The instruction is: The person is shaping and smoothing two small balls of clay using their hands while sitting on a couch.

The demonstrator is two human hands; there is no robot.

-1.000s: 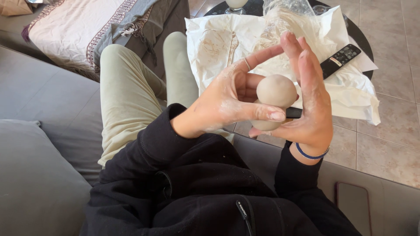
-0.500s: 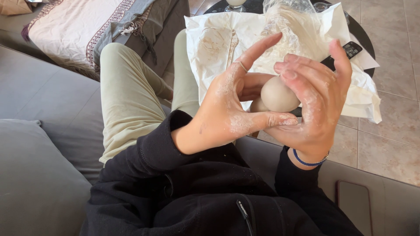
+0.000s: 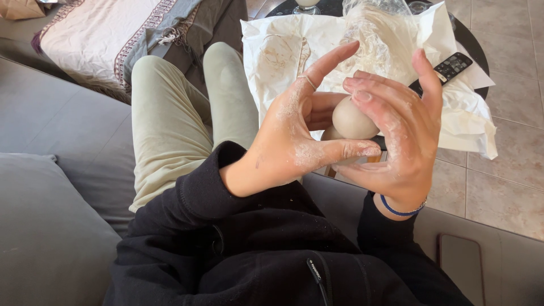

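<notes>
A: Position of the hands?

B: Both raised in front of the chest, above the lap. Left hand [image 3: 294, 133] cups from the left, thumb laid across underneath, index finger pointing up and away. Right hand [image 3: 396, 130] curves over from the right, fingers bent across the top. Both are dusted with pale powder or dried residue.

A: What is between them?

B: A smooth, pale grey-beige ball of clay or dough [image 3: 354, 118], rounded on top. It sits in the hollow between the two palms, touched by both. A second rounded lump shows just below it; whether joined or separate, cannot tell.

A: Grip?

B: Loose cradle, not a clench. Both hands closed around the ball, fingers partly spread, gaps visible between them.

A: Surroundings?

B: Person seated on a grey sofa [image 3: 51, 141], black zipped top, light green trousers [image 3: 170, 113]. Blue band on the right wrist, ring on the left index finger. Ahead, a round dark table [image 3: 475, 45] covered with crumpled white paper [image 3: 277, 51], smeared tan in places. A clear plastic bag [image 3: 379, 34] lies on the paper behind the hands. A black remote control [image 3: 450, 67] rests on the paper to the right. Tiled floor beyond. A dark phone [image 3: 462, 263] lies on the sofa by the right elbow.
</notes>
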